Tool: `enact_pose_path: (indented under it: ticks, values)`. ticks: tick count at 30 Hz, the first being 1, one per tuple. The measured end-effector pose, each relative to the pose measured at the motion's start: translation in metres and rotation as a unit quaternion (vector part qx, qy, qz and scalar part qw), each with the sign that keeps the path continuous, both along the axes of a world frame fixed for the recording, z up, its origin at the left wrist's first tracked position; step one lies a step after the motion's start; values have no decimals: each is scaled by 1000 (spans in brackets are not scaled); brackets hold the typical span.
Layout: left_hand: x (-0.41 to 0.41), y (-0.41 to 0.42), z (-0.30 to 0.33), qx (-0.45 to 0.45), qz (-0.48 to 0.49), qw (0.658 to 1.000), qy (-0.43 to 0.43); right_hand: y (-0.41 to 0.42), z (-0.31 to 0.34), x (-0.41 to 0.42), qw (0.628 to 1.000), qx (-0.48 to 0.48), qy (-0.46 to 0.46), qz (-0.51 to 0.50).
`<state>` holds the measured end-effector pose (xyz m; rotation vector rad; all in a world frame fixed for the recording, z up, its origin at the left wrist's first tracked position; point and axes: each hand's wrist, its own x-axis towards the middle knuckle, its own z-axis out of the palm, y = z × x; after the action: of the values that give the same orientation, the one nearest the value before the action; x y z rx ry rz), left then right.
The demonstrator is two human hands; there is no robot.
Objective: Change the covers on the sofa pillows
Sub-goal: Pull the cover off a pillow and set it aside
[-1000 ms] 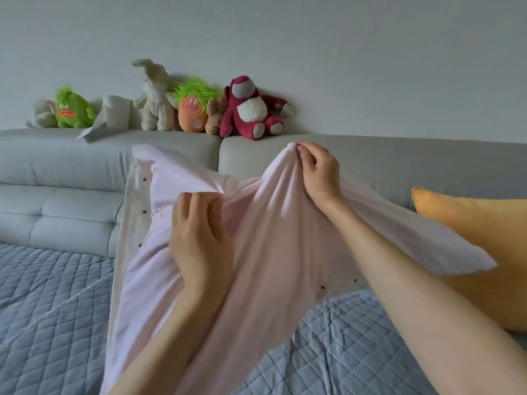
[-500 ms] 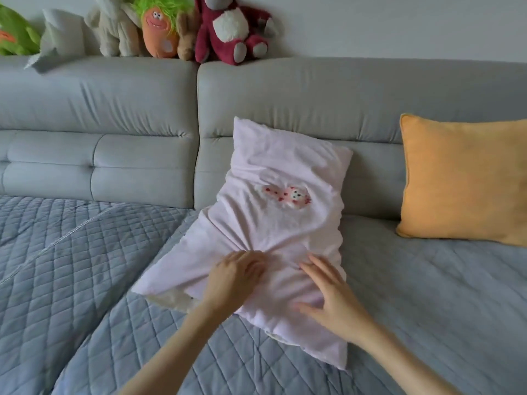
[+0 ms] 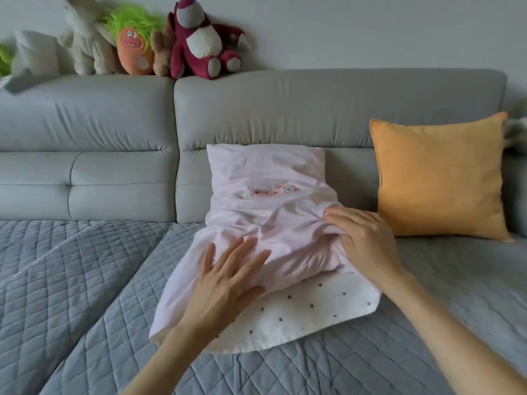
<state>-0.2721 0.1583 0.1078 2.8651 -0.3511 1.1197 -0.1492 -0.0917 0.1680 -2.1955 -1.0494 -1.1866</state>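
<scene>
Pink cotton cover (image 3: 268, 178): half on, bunched up around the middle of the pillow, top end propped against the sofa backrest (image 3: 328, 109) at 12 o'clock.
Pillow insert (image 3: 310, 309): white with little dark dots, bottom end poking out of the cover toward 6 o'clock, lying on the quilted grey seat throw (image 3: 85, 280).
Left hand (image 3: 228, 280): flat on the cover at about 7 o'clock of the pillow, fingers straight and spread, just pressing down, not grabbing anything.
Right hand (image 3: 362, 240): over at 3 o'clock, fingers curled into a fold of the pink fabric, so it's gripping the cover's edge.
Step, my guess: looks like the cover is mid-way along the insert. Can't honestly tell from this if it's going on or coming off, but the open hem sits well short of the dotted end.
Next move: if it's going on, tug the gathered hem down toward 6 o'clock over the dotted corners while the flat hand pins the insert so it doesn't slide. Then smooth the wrinkles.
Orange cushion (image 3: 439, 178): already standing at 2 o'clock, near the pillow but not touching it.
Plush toys (image 3: 199, 38): lined up on top of the backrest around 11 o'clock.
</scene>
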Motion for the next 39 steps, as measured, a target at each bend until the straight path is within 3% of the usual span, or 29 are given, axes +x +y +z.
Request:
enact_pose_path:
  ticks: [3, 6, 8, 10, 11, 13, 14, 15, 18, 19, 21, 27, 32, 36, 39]
  values:
    - [23, -44, -9, -42, -52, 998, 19, -38, 0, 14, 993, -25, 77, -90]
    - [40, -75, -39, -34, -106, 993, 26, -57, -60, -3, 952, -56, 237, -183]
    - [41, -79, -50, -39, -105, 994, 4, -63, -94, -27, 934, 55, 284, -210]
    - [42, -73, -54, -54, -94, 994, -27, -61, -107, -47, 935, 172, 251, -183]
    - [43, -69, -54, -55, -87, 994, -40, -57, -112, -53, 938, 192, 238, -166]
    - [48, -65, -49, -47, -76, 995, -50, -44, -117, -61, 921, 207, 313, -101]
    - [52, -64, -46, -41, -70, 995, -52, -36, -119, -63, 880, 247, 401, -57]
    - [56, -65, -41, -34, -61, 996, -57, -29, -117, -65, 811, 318, 491, -6]
    - [67, -61, -27, -33, -28, 997, -70, -21, -111, -62, 517, 552, 646, 97]
    - [69, -60, -24, -41, -18, 997, -69, -19, -109, -60, 465, 578, 661, 110]
    - [69, -60, -23, -56, -7, 996, -63, -19, -108, -58, 415, 607, 664, 133]
    - [65, -76, -23, -116, 15, 990, -83, -24, -105, -36, 409, 664, 579, 240]
    - [63, -75, -26, -157, 28, 984, -80, -29, -102, -40, 418, 640, 611, 208]
    - [61, -70, -24, -199, 45, 976, -72, -31, -104, -60, 479, 557, 642, 220]
    - [62, -71, -23, -212, 44, 973, -79, -31, -108, -66, 548, 534, 630, 134]
